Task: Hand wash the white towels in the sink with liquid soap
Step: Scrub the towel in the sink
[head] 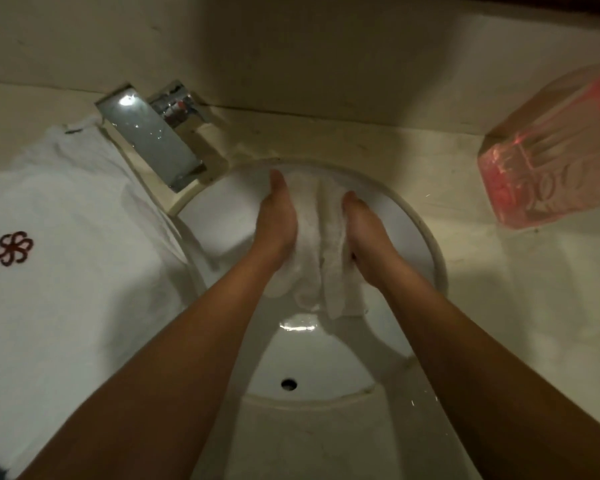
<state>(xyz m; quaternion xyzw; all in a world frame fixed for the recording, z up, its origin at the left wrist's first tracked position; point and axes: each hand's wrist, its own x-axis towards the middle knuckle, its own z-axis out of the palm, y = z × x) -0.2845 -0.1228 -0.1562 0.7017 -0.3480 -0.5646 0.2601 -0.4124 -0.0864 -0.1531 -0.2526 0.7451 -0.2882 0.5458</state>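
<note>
At nine o'clock from the sink (430, 244), a folded towel (66, 237) with a red flower mark lay on the surface (499, 306), its near edge touching the rim. The tap (153, 143) stood at eleven o'clock, with no stream visible. Inside the bowl, toward twelve o'clock, the left hand (278, 223) and the right hand (362, 233) clutched a wet towel (321, 258) bunched between them. Their fingers were buried in the cloth, and its loose end trailed toward the centre. At two o'clock, well apart from the sink, a pink container (548, 161) sat on the surface. It was too blurred to read, though it was probably the soap.

The likeliest trouble was splashing. Hard rubbing so close to the rim could throw water onto the folded towel at nine o'clock and soak it. The trailing end might also slide over the drain, which was out of sight, and slow the water going out. With wet, soapy hands, the container would be slippery to lift.
</note>
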